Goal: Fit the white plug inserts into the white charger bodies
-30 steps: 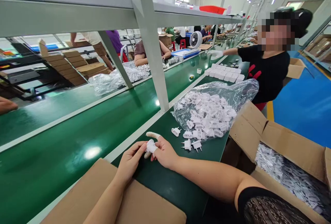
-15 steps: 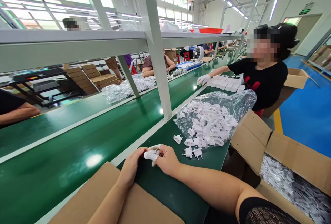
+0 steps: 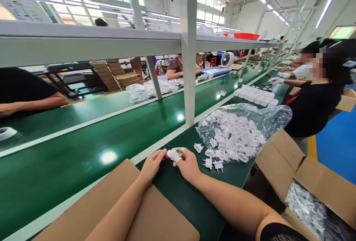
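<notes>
Evidently left hand (image 3: 152,165) and right hand (image 3: 189,165) meet nearer than bag (image 3: 279,115), fingertips pinched; whether piece held, cannot tell. Loose plugs (image 3: 208,163) just outside bag's near edge. Likely light, stiff, slick; best pinched across body.

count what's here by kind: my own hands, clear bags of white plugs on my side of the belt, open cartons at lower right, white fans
Your hands: 2 (left hand, right hand)
Clear bag of white plugs: 1
Open carton: 1
White fan: 1
Total: 5
</notes>
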### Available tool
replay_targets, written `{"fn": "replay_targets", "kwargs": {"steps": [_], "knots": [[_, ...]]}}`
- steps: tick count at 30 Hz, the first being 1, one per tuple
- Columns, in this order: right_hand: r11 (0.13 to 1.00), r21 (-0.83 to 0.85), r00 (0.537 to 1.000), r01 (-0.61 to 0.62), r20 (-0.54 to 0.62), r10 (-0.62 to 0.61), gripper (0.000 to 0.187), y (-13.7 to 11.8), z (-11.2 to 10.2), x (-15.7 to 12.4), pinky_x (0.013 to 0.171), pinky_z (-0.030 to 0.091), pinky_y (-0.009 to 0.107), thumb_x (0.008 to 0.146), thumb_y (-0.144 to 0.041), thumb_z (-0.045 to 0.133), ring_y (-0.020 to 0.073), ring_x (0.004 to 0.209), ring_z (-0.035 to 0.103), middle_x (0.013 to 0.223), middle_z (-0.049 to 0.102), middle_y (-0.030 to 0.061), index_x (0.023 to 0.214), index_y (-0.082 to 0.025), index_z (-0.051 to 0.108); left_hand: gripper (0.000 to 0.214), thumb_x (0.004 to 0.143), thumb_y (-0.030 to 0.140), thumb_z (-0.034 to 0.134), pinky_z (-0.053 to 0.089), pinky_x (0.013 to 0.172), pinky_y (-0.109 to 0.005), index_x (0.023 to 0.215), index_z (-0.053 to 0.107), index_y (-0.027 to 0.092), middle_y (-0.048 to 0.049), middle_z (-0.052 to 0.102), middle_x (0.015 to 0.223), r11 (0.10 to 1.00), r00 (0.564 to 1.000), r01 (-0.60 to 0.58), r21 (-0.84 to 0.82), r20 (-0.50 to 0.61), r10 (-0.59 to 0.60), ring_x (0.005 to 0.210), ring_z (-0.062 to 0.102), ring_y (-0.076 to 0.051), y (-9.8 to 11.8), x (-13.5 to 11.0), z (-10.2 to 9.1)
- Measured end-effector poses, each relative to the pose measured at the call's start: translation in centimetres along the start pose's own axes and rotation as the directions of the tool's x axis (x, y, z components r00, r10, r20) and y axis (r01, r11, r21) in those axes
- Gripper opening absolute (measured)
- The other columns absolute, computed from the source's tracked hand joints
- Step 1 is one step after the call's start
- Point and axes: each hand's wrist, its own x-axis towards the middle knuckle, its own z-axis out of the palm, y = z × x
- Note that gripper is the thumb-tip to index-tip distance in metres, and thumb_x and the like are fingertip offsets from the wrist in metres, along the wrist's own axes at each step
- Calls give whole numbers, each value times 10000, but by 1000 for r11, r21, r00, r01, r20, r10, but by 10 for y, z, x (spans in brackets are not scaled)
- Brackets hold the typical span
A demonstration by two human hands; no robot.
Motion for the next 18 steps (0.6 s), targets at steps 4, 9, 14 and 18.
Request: {"fn": "replay_targets", "kwargs": {"steps": [4, 9, 14, 18], "knots": [[998, -12, 999, -54, 5, 54, 463, 5, -1, 3, 527, 385, 254, 795, -562, 714, 114, 528, 500, 683, 660, -10, 1057, -180, 698, 518, 872, 686, 592, 474, 850, -328, 838, 748, 193, -60, 727, 886, 997, 997, -58, -44, 54, 61, 895, 613, -234, 2, 1, 3], [993, -31, 994, -111, 5, 112, 496, 16, -3, 11, 486, 363, 248, 765, -559, 722, 108, 479, 480, 649, 666, -4, 1052, -158, 669, 429, 844, 608, 658, 472, 828, -322, 825, 730, 185, -51, 711, 851, 994, 990, -108, 30, 94, 105, 843, 615, -217, -3, 2, 4], [995, -22, 994, -101, 28, 102, 504, 18, -3, 13, 495, 377, 243, 761, -561, 726, 113, 518, 521, 677, 666, -4, 1053, -154, 673, 390, 820, 574, 664, 476, 861, -334, 873, 727, 193, -55, 729, 903, 995, 992, -98, -6, 83, 98, 889, 633, -234, -5, 2, 5], [996, 9, 995, -89, 48, 88, 500, 12, -1, 10, 500, 362, 243, 775, -586, 726, 111, 537, 531, 698, 646, -7, 1026, -155, 686, 323, 809, 501, 663, 480, 876, -341, 885, 736, 195, -53, 734, 897, 994, 993, -59, -93, 98, 68, 910, 639, -244, 0, -1, 4]]}}
